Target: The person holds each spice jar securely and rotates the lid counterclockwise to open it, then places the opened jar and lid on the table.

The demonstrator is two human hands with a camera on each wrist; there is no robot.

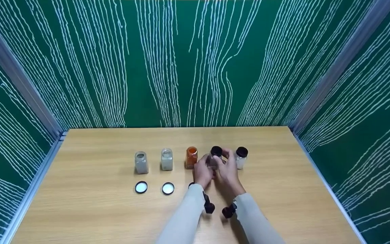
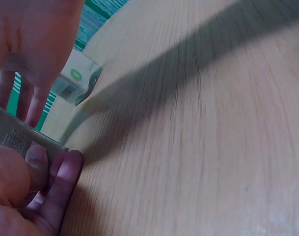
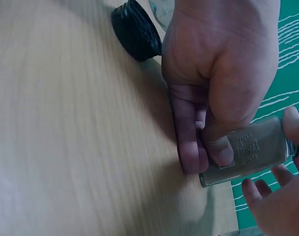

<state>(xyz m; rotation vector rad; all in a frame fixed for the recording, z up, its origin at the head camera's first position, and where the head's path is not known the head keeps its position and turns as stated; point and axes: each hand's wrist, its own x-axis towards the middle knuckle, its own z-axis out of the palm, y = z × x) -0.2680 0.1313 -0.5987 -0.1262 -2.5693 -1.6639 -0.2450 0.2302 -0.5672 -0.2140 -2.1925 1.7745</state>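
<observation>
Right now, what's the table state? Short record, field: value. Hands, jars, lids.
left hand: grips lower part of grey jar
right hand: fingers at grey jar's top
grey jar: black cap on
uncapped jars: left pale jar, second pale jar, orange jar
far-right jar: capped
loose lids: two lids lying in front of pale jars; third lid partly hidden in head view
surface: wooden table

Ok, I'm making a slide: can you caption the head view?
Both hands on a black-capped jar, between an open orange jar and another capped jar.
</observation>
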